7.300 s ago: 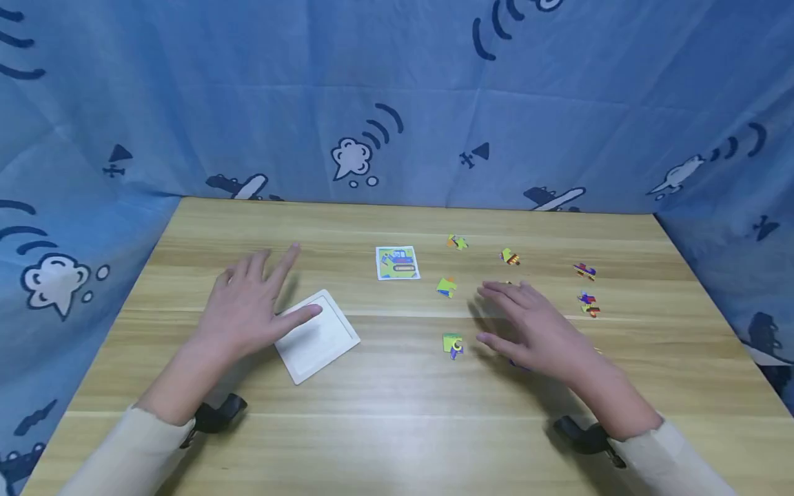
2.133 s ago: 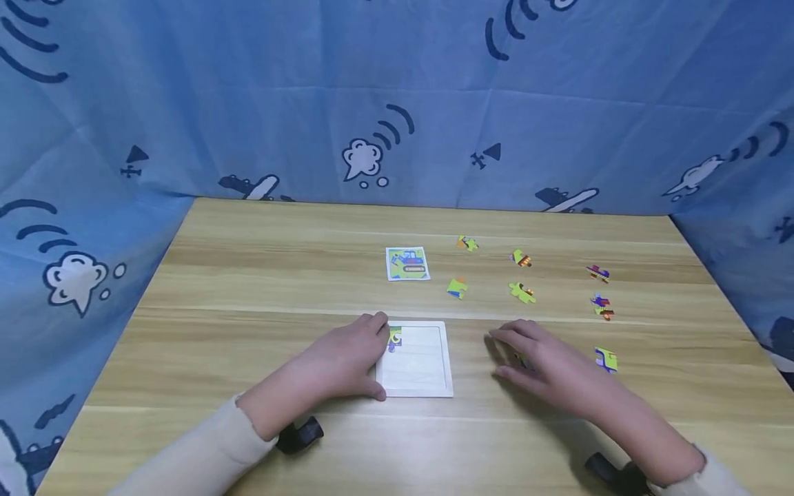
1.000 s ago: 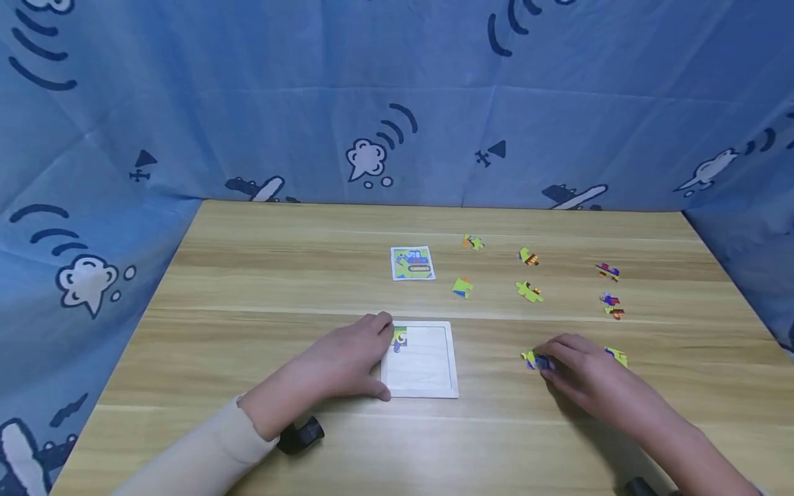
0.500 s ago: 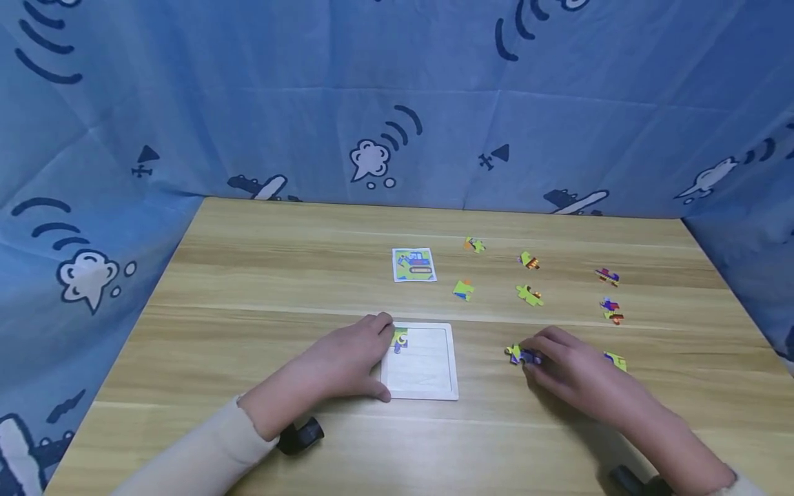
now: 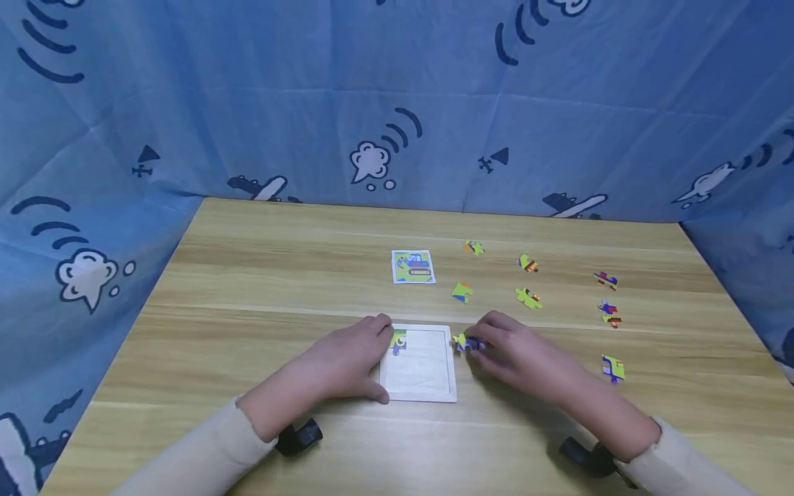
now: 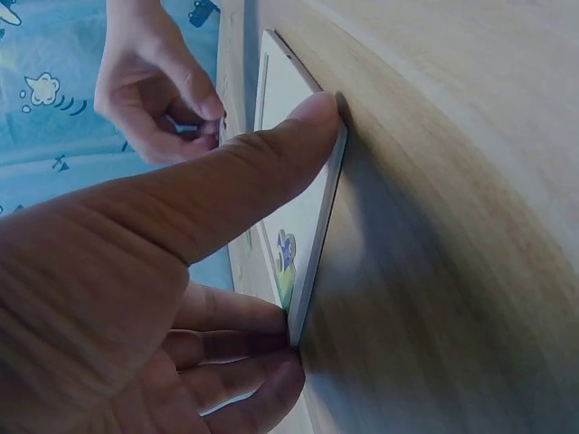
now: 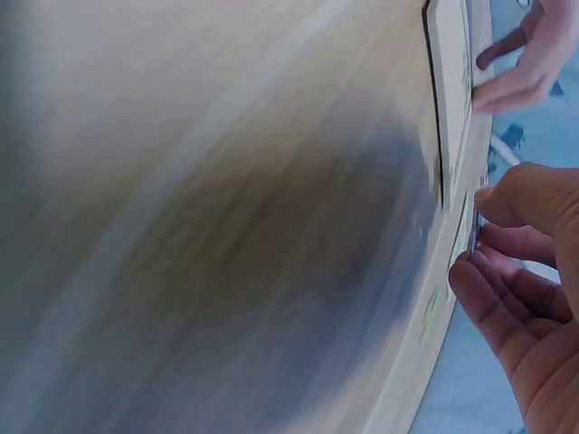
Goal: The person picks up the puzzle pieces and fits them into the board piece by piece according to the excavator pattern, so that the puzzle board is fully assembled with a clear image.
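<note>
A white square puzzle tray (image 5: 418,397) lies on the table in front of me. One green and purple puzzle piece (image 5: 399,340) sits in its far left corner. My left hand (image 5: 338,362) holds the tray along its left side, thumb (image 6: 271,167) at the near corner and fingers at the far one. Just off the tray's right edge, my right hand (image 5: 524,355) pinches a yellow-green and purple puzzle piece (image 5: 461,342) between thumb and fingers. The fingertips hide part of this piece, and in the right wrist view it appears edge-on.
A small picture card (image 5: 413,267) of an excavator lies behind the tray. Loose puzzle pieces are scattered right of it, among them a green one (image 5: 462,292), a yellow-green one (image 5: 528,298) and another (image 5: 613,368) near the right forearm. A blue curtain (image 5: 298,103) hangs behind the table.
Earlier the tray lay tilted at left; the left hand now holds it square at the centre, a piece in its corner. The right hand has taken a piece and carried it left to the tray.
</note>
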Demonstrator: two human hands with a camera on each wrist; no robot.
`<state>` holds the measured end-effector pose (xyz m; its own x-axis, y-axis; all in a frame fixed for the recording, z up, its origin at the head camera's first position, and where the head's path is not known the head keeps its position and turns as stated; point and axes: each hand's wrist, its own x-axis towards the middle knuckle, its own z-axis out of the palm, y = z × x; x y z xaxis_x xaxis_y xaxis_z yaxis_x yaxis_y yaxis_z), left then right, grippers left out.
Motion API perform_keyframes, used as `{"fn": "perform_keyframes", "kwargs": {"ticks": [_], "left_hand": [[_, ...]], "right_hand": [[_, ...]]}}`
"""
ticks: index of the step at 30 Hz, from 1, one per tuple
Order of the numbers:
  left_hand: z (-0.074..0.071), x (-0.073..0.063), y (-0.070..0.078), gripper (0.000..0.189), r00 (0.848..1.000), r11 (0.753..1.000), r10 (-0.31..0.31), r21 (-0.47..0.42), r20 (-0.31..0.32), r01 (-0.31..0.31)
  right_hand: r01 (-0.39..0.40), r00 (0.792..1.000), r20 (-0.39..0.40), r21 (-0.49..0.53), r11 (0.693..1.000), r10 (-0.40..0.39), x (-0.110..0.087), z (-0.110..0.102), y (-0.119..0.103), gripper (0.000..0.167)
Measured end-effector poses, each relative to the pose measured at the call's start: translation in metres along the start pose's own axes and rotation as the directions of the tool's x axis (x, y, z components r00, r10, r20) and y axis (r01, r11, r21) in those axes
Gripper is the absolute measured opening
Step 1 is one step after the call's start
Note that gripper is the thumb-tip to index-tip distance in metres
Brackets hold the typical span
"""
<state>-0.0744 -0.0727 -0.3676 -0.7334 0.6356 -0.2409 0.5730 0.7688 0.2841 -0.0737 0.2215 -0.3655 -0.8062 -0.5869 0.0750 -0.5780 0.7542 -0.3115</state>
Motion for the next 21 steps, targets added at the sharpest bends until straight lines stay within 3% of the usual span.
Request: {"fn": "perform_keyframes", "kwargs": {"ticks": [6, 12, 21], "left_hand": [[0.001, 0.0, 0.001, 0.094, 1.0, 1.0, -0.013, -0.022, -0.001, 0.013], [0.002, 0.0, -0.001, 0.097, 1.0, 1.0, -0.009, -0.016, -0.003, 0.009], [0.001, -0.001, -0.001, 0.096, 1.0, 1.0, -0.003, -0.014, -0.012, 0.003]], "right_hand": [[0.102, 0.995, 0.009, -0.001, 0.995, -0.102, 0.019, 0.009, -0.011, 0.025], [0.117, 0.991, 0.071, 0.007, 0.993, -0.118, 0.033, 0.016, -0.02, 0.026], [0.162, 0.984, 0.078, -0.021, 0.987, -0.16, 0.044, 0.026, -0.026, 0.027]]}}
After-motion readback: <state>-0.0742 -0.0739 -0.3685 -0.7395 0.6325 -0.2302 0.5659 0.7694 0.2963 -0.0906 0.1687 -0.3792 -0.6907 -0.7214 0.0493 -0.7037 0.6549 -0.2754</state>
